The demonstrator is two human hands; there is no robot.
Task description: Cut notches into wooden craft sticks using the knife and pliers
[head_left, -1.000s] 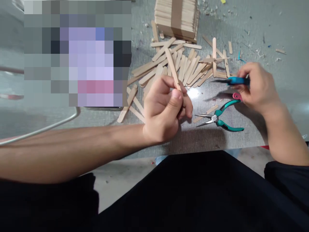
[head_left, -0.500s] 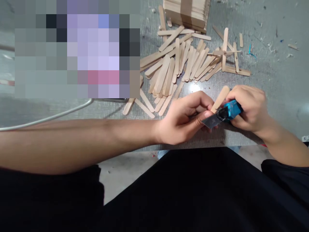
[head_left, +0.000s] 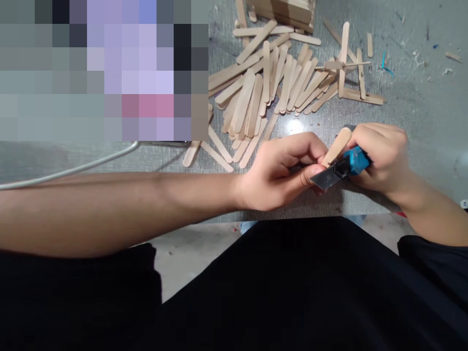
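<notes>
My left hand (head_left: 287, 170) pinches a wooden craft stick (head_left: 338, 145) between thumb and fingers near the table's front edge. The stick's rounded end points up and right. My right hand (head_left: 382, 153) is wrapped round a blue utility knife (head_left: 356, 160). Its dark blade (head_left: 326, 177) lies across the lower part of the stick, close to my left thumb. The fingertips under the stick are partly hidden.
A pile of loose craft sticks (head_left: 244, 105) spreads behind my hands, with a bundled stack (head_left: 283, 12) at the back. Crossed sticks (head_left: 343, 63) stand at the right. A white cable (head_left: 91, 162) runs at left; the upper left is pixelated.
The view has shifted a little, so the sticks on the table appear higher. Both hands keep their holds, and the knife blade sits slightly further right in the picture.
</notes>
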